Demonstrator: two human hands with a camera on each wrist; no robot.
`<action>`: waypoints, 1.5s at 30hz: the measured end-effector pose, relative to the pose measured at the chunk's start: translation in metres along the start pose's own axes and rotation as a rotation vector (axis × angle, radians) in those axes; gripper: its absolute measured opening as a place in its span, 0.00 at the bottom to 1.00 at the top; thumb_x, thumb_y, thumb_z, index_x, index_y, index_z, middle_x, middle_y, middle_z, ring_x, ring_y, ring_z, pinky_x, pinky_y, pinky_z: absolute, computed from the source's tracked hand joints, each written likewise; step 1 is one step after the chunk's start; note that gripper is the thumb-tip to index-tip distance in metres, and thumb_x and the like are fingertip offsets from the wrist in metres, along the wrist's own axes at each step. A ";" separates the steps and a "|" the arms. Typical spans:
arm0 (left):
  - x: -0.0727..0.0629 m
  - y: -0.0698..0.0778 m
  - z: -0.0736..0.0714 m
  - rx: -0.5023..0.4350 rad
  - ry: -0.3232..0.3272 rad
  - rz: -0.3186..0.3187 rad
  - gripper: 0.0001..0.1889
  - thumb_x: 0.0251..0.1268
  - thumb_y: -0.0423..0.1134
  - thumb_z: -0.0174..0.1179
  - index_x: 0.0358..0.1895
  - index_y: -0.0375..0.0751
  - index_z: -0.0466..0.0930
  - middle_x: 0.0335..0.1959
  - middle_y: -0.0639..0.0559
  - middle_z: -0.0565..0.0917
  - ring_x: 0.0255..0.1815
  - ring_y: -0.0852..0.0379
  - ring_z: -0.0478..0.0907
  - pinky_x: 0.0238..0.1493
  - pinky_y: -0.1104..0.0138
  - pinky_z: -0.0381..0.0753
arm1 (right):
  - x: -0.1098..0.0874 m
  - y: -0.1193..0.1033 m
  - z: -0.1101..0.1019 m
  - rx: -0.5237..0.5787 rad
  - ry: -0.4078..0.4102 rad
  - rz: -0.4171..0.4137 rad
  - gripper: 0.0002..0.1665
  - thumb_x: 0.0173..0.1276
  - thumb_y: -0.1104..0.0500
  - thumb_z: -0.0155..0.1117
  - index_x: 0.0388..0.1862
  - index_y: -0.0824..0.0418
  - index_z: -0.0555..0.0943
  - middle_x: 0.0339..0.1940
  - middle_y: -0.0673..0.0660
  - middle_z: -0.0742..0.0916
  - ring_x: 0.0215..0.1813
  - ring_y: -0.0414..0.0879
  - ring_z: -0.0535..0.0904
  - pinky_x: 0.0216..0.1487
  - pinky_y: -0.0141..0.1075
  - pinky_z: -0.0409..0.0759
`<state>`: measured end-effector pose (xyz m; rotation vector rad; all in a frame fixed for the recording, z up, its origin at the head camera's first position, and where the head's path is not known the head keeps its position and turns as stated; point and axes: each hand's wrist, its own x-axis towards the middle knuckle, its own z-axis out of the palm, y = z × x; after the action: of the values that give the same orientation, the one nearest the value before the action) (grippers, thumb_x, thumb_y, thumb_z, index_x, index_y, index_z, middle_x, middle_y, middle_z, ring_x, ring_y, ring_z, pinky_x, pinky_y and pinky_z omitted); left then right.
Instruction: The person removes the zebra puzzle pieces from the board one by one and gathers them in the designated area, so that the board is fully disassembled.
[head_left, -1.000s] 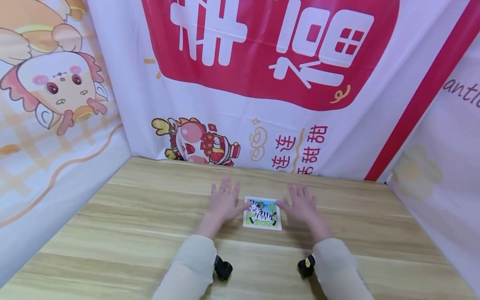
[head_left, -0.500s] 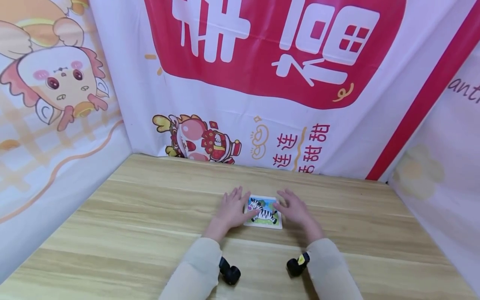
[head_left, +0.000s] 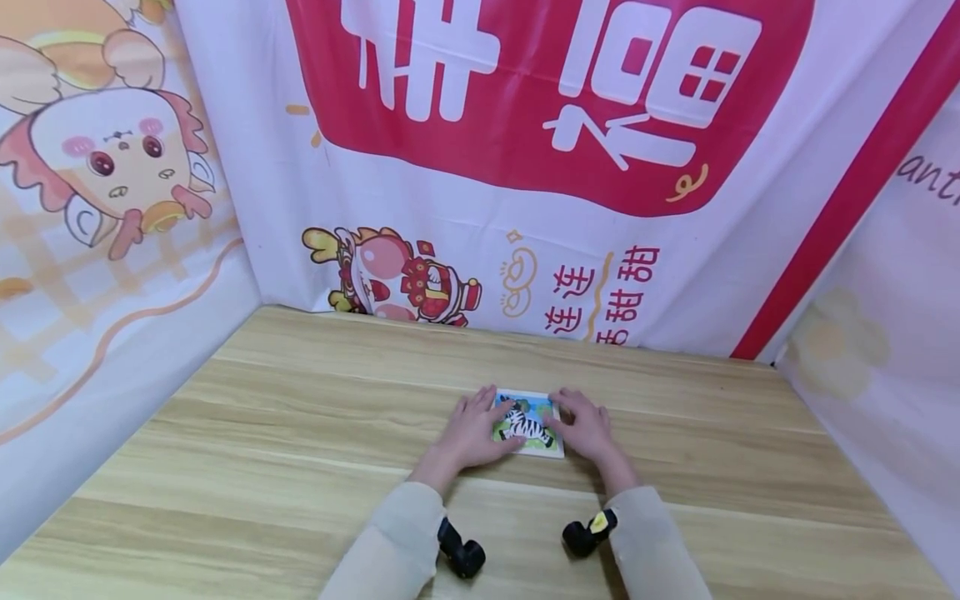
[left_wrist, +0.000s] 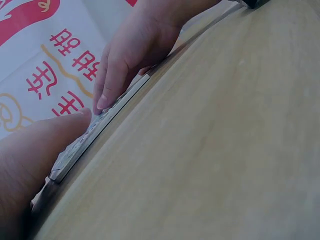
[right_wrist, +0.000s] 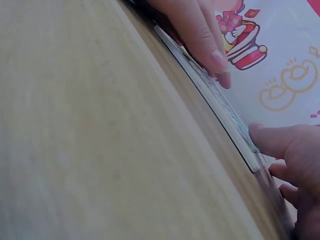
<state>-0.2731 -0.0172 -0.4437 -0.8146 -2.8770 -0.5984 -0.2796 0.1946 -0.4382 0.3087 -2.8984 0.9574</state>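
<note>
A small square zebra picture board (head_left: 528,429) with a pale border lies flat on the wooden table, between both hands. My left hand (head_left: 471,432) holds its left side, thumb and forefinger reaching over the picture. At the right side, my right hand (head_left: 587,427) grips the edge, its thumb on the picture and the other fingers bent beside the border. The right wrist view shows the thin board (right_wrist: 210,100) edge-on, with the right thumb (right_wrist: 272,140) over its near end. In the left wrist view the left thumb (left_wrist: 70,127) overlaps the board's near end.
The wood-grain table (head_left: 300,467) spreads around the board. A white and red printed cloth (head_left: 450,200) hangs behind it, with printed cloths on both sides too. Black wrist cameras (head_left: 461,550) sit by each sleeve.
Both hands have come inward and down from spread positions on either side onto the board's edges, thumbs now over the picture. The board stays in about the same place.
</note>
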 end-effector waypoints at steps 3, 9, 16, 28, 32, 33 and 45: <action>-0.003 -0.001 0.001 0.005 -0.003 0.030 0.36 0.52 0.66 0.44 0.62 0.49 0.61 0.65 0.39 0.52 0.65 0.46 0.45 0.61 0.51 0.43 | -0.001 0.000 0.003 -0.015 0.017 -0.010 0.27 0.57 0.48 0.59 0.55 0.56 0.72 0.61 0.61 0.67 0.63 0.58 0.53 0.57 0.60 0.34; -0.006 -0.002 0.002 0.012 -0.002 0.074 0.33 0.53 0.65 0.45 0.61 0.53 0.62 0.65 0.39 0.52 0.65 0.47 0.45 0.61 0.53 0.44 | 0.000 0.000 0.006 -0.019 0.030 -0.005 0.24 0.56 0.49 0.60 0.51 0.54 0.73 0.60 0.59 0.68 0.63 0.55 0.55 0.58 0.59 0.34; -0.005 -0.001 0.002 0.042 -0.039 0.112 0.32 0.55 0.64 0.42 0.62 0.54 0.60 0.65 0.40 0.51 0.65 0.46 0.43 0.61 0.53 0.45 | -0.002 -0.002 0.006 -0.017 0.020 0.015 0.22 0.57 0.49 0.59 0.50 0.53 0.74 0.60 0.60 0.68 0.63 0.56 0.54 0.58 0.58 0.33; -0.001 0.001 0.000 0.060 -0.043 0.136 0.31 0.56 0.63 0.42 0.62 0.54 0.61 0.65 0.39 0.51 0.65 0.45 0.44 0.61 0.53 0.46 | 0.002 -0.005 0.002 0.002 0.035 0.024 0.17 0.59 0.53 0.57 0.47 0.54 0.75 0.59 0.61 0.69 0.62 0.56 0.56 0.57 0.59 0.35; 0.000 0.002 0.000 0.067 -0.051 0.139 0.30 0.57 0.62 0.41 0.62 0.55 0.61 0.65 0.40 0.51 0.65 0.46 0.43 0.61 0.54 0.46 | 0.004 -0.006 0.001 -0.017 0.024 0.022 0.16 0.58 0.54 0.58 0.46 0.54 0.75 0.60 0.61 0.68 0.62 0.57 0.56 0.56 0.61 0.36; 0.000 0.002 0.001 0.068 -0.054 0.139 0.30 0.57 0.62 0.41 0.62 0.55 0.61 0.65 0.40 0.51 0.65 0.47 0.43 0.61 0.54 0.46 | 0.005 -0.006 0.001 -0.018 0.021 0.025 0.15 0.58 0.54 0.58 0.45 0.54 0.75 0.60 0.61 0.68 0.62 0.57 0.56 0.56 0.60 0.36; 0.000 0.001 0.003 0.067 -0.067 0.150 0.30 0.58 0.62 0.40 0.62 0.55 0.60 0.65 0.41 0.50 0.65 0.48 0.42 0.61 0.55 0.45 | 0.009 -0.006 0.004 0.010 0.041 0.056 0.15 0.56 0.57 0.61 0.43 0.55 0.74 0.56 0.58 0.72 0.59 0.55 0.59 0.58 0.58 0.35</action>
<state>-0.2723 -0.0153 -0.4465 -1.0467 -2.8436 -0.4641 -0.2875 0.1858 -0.4372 0.2075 -2.8806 0.9747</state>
